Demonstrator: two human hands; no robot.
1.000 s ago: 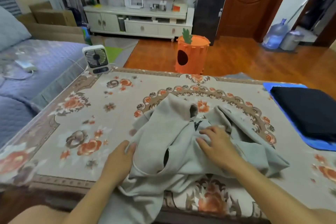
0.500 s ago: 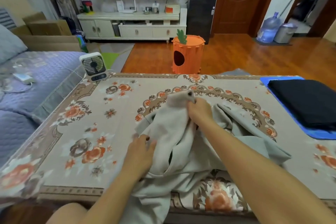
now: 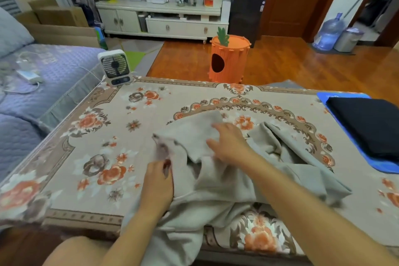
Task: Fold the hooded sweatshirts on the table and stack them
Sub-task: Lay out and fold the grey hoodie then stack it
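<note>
A crumpled grey hooded sweatshirt (image 3: 291, 170) lies at the near middle of the table, with part of it hanging over the front edge. My left hand (image 3: 158, 183) grips a bunched edge of it on the left side. My right hand (image 3: 231, 142) lies on a flap of the grey fabric with its fingers stretched out; the view here is blurred. A folded black garment (image 3: 367, 123) rests on a blue mat (image 3: 384, 167) at the table's right edge.
The table carries a beige floral cloth (image 3: 108, 127). A small white fan (image 3: 115, 67) stands at its far left corner. An orange carrot-shaped stool (image 3: 228, 59) is on the wood floor beyond. A purple-covered sofa (image 3: 43, 84) runs along the left.
My right hand has come back from the far end of the sweatshirt and now lies spread on a flap. My left hand has taken hold of the left edge and drawn it leftward.
</note>
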